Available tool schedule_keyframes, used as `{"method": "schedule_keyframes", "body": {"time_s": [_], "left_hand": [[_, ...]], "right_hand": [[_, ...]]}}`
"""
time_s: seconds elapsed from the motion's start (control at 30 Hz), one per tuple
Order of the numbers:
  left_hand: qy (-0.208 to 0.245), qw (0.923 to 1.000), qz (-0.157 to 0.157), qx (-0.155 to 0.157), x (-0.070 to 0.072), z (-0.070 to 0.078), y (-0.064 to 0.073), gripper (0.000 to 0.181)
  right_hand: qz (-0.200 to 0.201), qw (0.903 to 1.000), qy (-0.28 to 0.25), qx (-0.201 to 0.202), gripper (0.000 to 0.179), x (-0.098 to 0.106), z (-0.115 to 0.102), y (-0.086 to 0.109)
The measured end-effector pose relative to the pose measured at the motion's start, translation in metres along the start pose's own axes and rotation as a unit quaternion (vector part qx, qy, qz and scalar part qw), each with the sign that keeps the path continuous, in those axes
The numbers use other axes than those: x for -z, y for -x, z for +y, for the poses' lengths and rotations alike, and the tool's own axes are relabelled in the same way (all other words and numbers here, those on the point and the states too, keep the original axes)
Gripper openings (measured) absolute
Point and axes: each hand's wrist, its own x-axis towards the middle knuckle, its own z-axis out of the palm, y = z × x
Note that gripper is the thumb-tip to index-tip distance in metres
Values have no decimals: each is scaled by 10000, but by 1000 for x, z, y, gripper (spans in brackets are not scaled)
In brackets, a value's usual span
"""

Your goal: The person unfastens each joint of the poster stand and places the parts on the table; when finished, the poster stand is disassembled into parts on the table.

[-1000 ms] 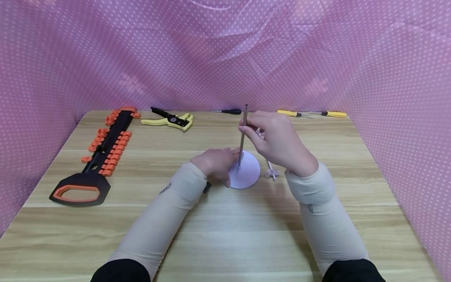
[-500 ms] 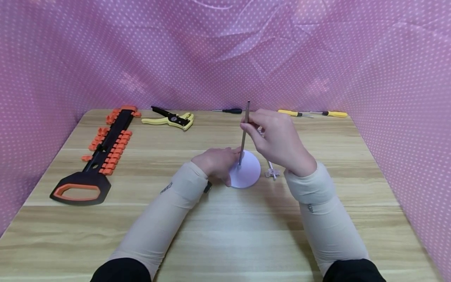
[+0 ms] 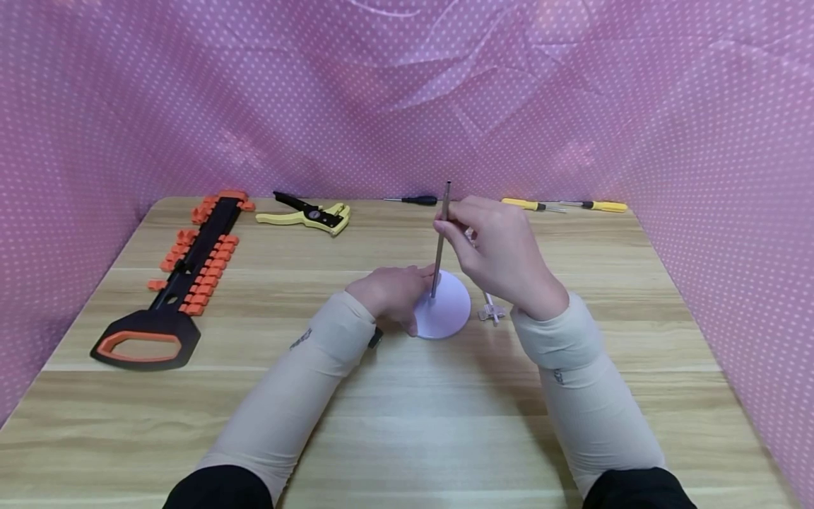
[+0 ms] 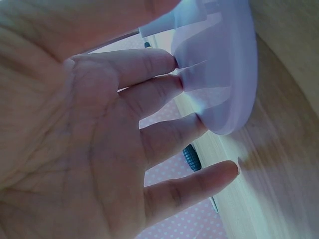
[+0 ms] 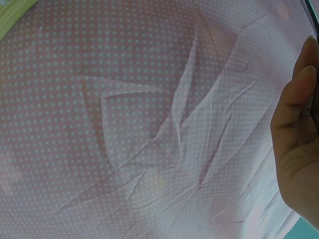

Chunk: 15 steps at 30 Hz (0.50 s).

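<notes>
A round white base (image 3: 450, 318) lies on the wooden table in the head view. My left hand (image 3: 393, 293) holds it by its left side, thumb at the near rim and fingers toward the far rim. In the left wrist view, several fingertips (image 4: 177, 82) meet the translucent-looking edge of the base (image 4: 244, 64). A thin metal rod (image 3: 439, 258) rises from the base's small socket, leaning slightly right. Near its top, my right hand (image 3: 502, 247) pinches it between thumb and fingers. Below that hand lies a clear plastic piece with a cross-shaped end (image 3: 491, 313), its far part mostly hidden.
To the left lies a black rack with orange clips (image 3: 206, 258) and a handle. Along the back are yellow-and-black wire strippers (image 3: 311, 215), a black screwdriver (image 3: 416, 201) and two yellow-handled screwdrivers (image 3: 521, 204). A pink dotted curtain (image 3: 407, 99) surrounds the table.
The rod's top has shifted slightly up and to the right, with my right hand still pinching it. My left hand stays at the base.
</notes>
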Motion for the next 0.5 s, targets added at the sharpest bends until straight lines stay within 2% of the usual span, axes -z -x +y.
{"method": "schedule_keyframes", "body": {"time_s": [0.13, 0.37, 0.5], "left_hand": [[9, 10000, 1, 10, 0, 1, -2, 117], [-3, 10000, 17, 88, 0, 2, -2, 124], [-56, 9999, 4, 86, -1, 1, -2, 124]], "right_hand": [[133, 9998, -120, -35, 10, 3, 0, 1], [1234, 9910, -517, -1, 12, 19, 1, 0], [1191, 9919, -430, -126, 12, 21, 2, 0]]}}
